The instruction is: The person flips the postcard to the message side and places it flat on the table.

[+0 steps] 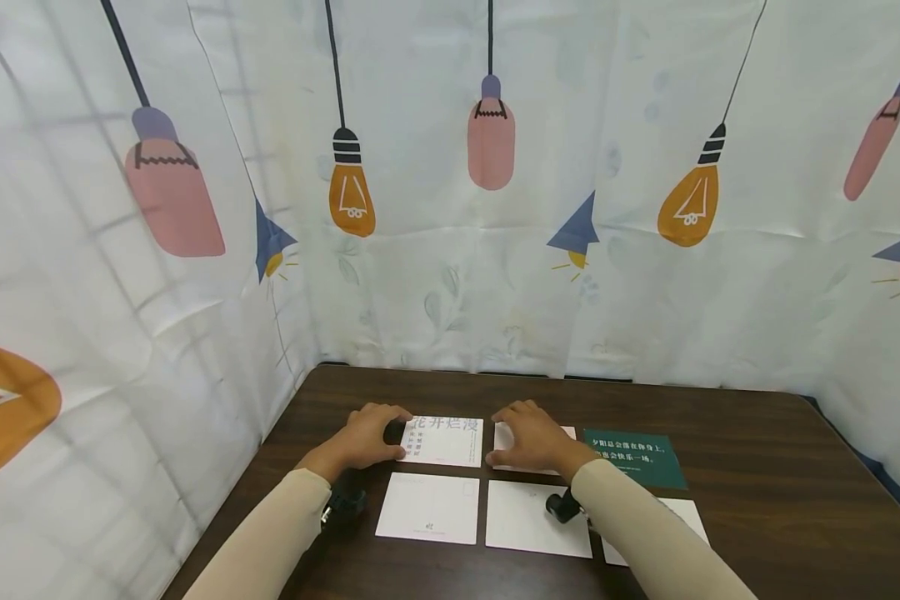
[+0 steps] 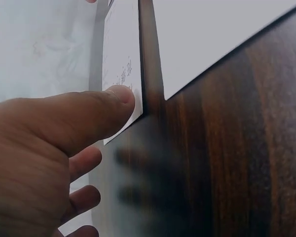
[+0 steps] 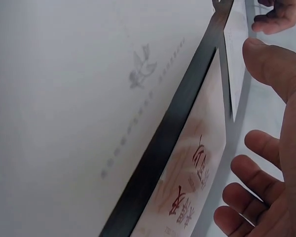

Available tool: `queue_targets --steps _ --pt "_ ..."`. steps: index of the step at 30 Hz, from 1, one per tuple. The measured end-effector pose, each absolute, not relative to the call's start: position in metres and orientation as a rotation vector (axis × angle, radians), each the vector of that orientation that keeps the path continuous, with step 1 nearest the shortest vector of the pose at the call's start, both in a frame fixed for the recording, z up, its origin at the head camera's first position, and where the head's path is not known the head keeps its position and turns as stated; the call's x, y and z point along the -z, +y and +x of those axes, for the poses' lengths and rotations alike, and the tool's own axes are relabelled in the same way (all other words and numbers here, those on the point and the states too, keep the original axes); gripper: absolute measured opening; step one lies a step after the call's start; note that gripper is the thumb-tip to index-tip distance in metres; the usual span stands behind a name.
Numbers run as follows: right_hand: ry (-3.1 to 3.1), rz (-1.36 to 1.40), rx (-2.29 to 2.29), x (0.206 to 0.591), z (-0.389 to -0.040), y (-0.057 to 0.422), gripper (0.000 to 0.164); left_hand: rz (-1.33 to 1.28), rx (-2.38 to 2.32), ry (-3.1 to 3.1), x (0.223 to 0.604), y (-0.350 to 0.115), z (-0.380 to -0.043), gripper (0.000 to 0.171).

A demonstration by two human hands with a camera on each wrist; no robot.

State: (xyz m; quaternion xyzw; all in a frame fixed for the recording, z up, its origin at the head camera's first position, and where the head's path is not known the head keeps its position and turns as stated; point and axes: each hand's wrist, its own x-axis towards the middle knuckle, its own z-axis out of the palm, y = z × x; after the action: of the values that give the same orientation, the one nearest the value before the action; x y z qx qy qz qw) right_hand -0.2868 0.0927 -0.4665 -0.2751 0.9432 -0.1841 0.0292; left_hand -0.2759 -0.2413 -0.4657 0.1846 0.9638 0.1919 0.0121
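At the upper left of the cards, my left hand touches a white postcard printed with grey Chinese characters. In the left wrist view its thumb lies on a corner of that card, with the other fingers spread apart beyond the edge. My right hand is over the pinkish card with red characters in the middle of the back row, partly covering it in the head view. Its thumb and fingers are spread, with nothing gripped between them.
Nearer me lie a white card, another white card with a small bird print, and a third white card partly hidden by my right sleeve. A green card lies at the back right. A patterned curtain surrounds the dark wooden table.
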Motion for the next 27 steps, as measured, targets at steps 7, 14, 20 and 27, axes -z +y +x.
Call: queue_targets --steps 7,14,20,27 --pt "2.905 -0.860 0.568 0.465 -0.286 0.085 0.070 0.568 -0.577 2.990 0.465 -0.243 -0.277 0.055" --pt "2.896 -0.834 0.563 0.467 -0.287 0.080 0.073 0.557 -0.561 2.982 0.465 -0.244 -0.279 0.056" --pt "2.889 -0.814 0.565 0.470 -0.290 0.078 0.075 0.562 -0.549 2.990 0.465 -0.244 -0.280 0.057" --pt "2.889 -0.820 0.544 0.469 -0.289 0.075 0.078 0.557 -0.531 2.996 0.465 -0.244 -0.279 0.059"
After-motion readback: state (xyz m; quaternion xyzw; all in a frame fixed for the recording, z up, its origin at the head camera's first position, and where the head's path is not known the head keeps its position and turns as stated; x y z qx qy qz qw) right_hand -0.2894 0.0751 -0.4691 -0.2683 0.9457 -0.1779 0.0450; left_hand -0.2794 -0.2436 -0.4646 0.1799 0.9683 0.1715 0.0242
